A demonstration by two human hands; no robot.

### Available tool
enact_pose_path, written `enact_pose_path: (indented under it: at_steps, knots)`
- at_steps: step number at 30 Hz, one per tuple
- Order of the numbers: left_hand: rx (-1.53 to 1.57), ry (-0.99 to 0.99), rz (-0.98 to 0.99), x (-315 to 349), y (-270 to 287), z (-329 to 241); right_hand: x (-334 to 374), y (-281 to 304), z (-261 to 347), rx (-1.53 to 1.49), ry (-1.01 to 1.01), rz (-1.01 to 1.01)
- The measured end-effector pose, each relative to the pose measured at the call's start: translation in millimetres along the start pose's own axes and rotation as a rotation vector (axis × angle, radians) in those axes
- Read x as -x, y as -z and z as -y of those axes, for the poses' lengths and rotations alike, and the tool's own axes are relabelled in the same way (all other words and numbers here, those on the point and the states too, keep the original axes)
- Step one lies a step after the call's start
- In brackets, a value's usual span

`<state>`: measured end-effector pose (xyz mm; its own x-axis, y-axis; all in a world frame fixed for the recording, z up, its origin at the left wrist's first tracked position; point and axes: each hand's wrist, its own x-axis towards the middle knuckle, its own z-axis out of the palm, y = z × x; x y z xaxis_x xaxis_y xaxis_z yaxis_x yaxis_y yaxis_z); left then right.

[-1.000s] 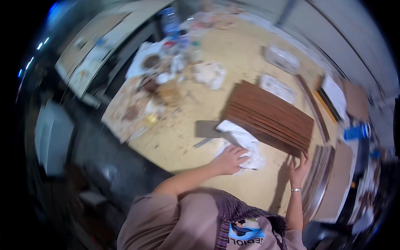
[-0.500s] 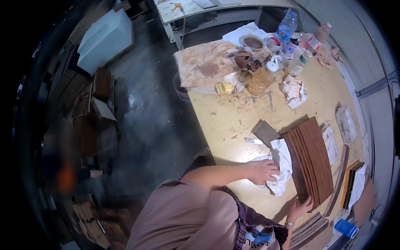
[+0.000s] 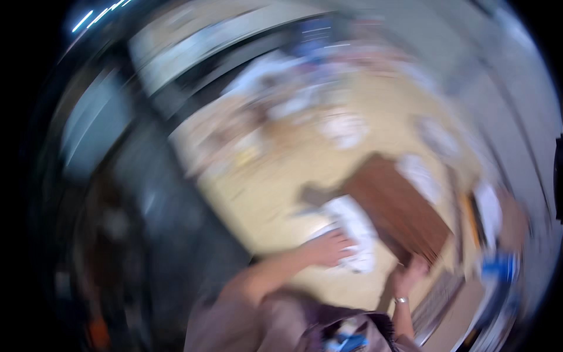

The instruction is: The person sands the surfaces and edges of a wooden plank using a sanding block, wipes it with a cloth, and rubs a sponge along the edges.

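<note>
Brown boards: a reddish-brown stack point(image 3: 399, 205), oblong, streaked darker along its length, its near edge deep in shade; blur hides how many layers there are.
Boards' place: flat on the worktop point(image 3: 275, 214), slanting from the middle toward the person's right.
White cloth: crumpled and bright point(image 3: 356, 232), just beside the stack's left side.
Left hand: on the cloth point(image 3: 331, 247), fingers partly curled over it; whether they pinch it, I cannot tell.
Right hand: at the stack's near end point(image 3: 411, 273), fingers against it, a pale band around the wrist; how far they close is too blurred to tell.
Worktop: pale yellow, with a small grey piece point(image 3: 316, 195) by the stack's far left corner.
Beyond the stack: 2 whitish bundles point(image 3: 419, 177) point(image 3: 437, 138).
Right side: a thin brown strip point(image 3: 455, 217) and a blue object point(image 3: 498, 267).
Far left end: a stained cloth point(image 3: 214, 129) amid smeared clutter.
Room: dark grey floor point(image 3: 176, 217), pale box-like shape point(image 3: 97, 132), grey wall point(image 3: 498, 88), streaked lights point(image 3: 99, 19) at upper left.
</note>
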<state>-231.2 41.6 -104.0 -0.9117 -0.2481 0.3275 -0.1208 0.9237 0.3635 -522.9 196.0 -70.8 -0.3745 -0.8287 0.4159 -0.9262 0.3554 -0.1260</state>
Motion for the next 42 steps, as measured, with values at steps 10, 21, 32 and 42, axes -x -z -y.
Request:
enact_pose_path:
  at_steps: [10,21,32,42]
  knots:
    - [-0.142,0.078,0.153,5.9,0.5,-46.5,-28.7,-25.7,-4.9,-0.243,0.085,-0.063]
    - [-0.201,-0.219,0.276,-94.8,14.9,-94.3,-19.3,-34.5,2.0,-0.157,0.060,-0.176]
    - [-0.231,-0.323,0.318,-133.3,11.8,-110.1,-47.2,-25.9,-8.7,-0.224,0.122,-0.023]
    - [-0.277,-0.274,0.304,-123.9,22.1,-115.0,-24.3,-42.9,24.7,-0.370,0.128,0.273]
